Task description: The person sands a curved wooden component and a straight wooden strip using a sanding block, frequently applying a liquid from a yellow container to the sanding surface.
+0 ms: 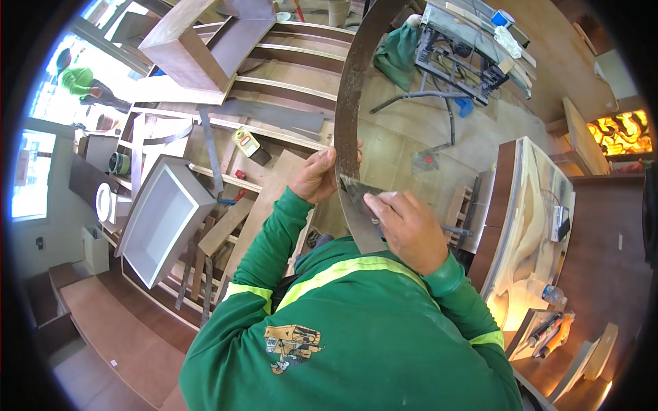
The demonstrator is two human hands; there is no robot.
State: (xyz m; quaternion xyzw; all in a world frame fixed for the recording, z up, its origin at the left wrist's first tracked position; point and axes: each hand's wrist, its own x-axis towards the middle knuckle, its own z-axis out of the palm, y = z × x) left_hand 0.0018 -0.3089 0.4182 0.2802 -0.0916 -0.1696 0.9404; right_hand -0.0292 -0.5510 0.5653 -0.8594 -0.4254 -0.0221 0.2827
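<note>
A long, curved strip point(348, 103), brown and bending away upward from my chest, is held by its edge in my left hand point(315, 177), thumb and fingers closed around it. In my right hand point(409, 226) is a scraper with a thin dark blade point(358, 194), its fingers pinched over the top. The blade lies against the strip's brown face, just below my left hand. The strip's lower end is paler and hangs near my waist. How the right hand grips the scraper is partly hidden by its own fingers.
Left lies a slatted wooden frame point(295, 65) bearing a yellow bottle point(248, 142), grey strips and a pale open box point(164, 219). A table saw point(473, 44) stands far right. Nearer, a lit stone-patterned counter point(528, 205) holds a plastic bottle point(548, 293). Another person point(79, 81) is far left.
</note>
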